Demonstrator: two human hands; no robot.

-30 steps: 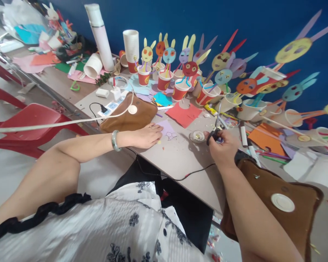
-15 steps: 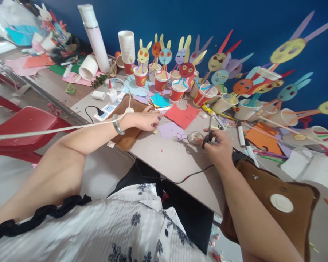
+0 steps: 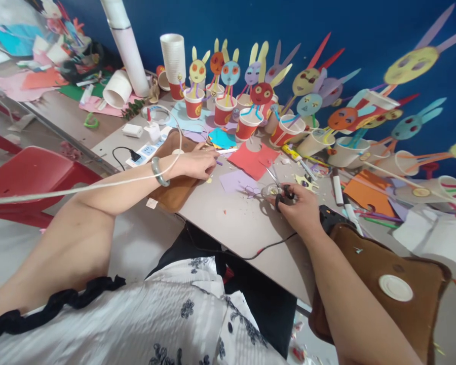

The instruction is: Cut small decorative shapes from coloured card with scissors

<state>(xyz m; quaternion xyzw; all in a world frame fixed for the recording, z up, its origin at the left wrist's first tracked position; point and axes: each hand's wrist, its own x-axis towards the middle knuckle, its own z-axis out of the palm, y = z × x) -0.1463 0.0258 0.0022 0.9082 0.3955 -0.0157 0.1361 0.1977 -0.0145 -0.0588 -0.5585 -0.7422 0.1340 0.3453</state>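
Observation:
My right hand [image 3: 298,205] is closed on the black handles of a pair of scissors [image 3: 274,177], whose blades point up and left over the edge of a red paper [image 3: 251,158]. Under its fingertips is a round clear tape roll [image 3: 269,191]. My left hand [image 3: 198,161], with a bangle at the wrist, rests at the edge of a brown cushion [image 3: 175,190]. Its fingers are bent, and what they hold, if anything, is too small to name. Between the hands lie a purple paper [image 3: 233,181] and thin-framed glasses [image 3: 252,191].
Paper cups with rabbit faces [image 3: 224,111] line the blue wall. A power strip [image 3: 146,152] and a tall white bottle [image 3: 129,56] are at the left. Markers [image 3: 337,187], orange paper [image 3: 368,191] and another brown cushion [image 3: 380,289] lie right. A white cable crosses my left wrist.
The scissors have swung from upright to pointing up and left, over the red paper. My left hand has drawn back slightly to the left. The view has shifted a little.

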